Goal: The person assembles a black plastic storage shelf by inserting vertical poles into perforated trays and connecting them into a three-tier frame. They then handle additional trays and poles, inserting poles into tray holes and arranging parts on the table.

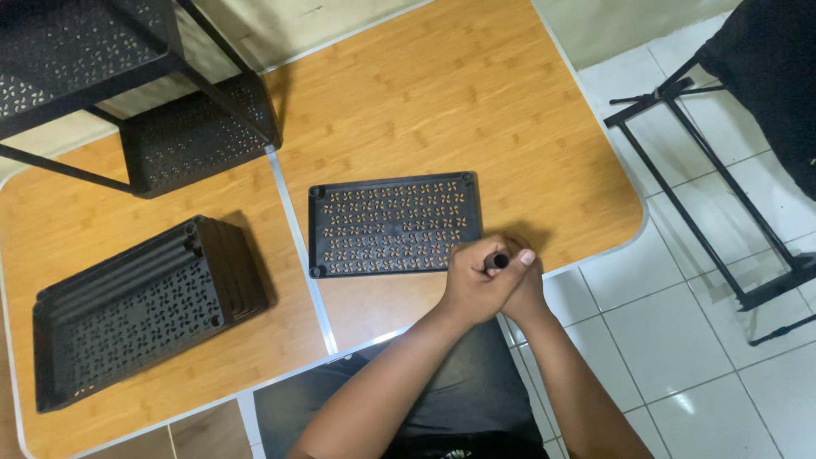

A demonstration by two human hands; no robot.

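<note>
The black tube, a short round post seen end-on, stands at the near right corner of the perforated black shelf panel. The panel lies flat on the wooden table, close to the table's near edge, with a round socket at each corner.

The left hand is wrapped closed around the tube, thumb laid alongside it. The right hand is folded against the left from the outside, also closed on the tube; how much of the tube it actually contacts cannot be told, since the left hand covers most of it.

To seat such a post well, keep it upright and square over the corner socket, press straight down with both hands, and keep the panel flat on the table.

A stack of like panels lies near the table's left edge. A partly built black rack stands at the far left corner. A black metal frame stands on the tiled floor beyond the right edge.
</note>
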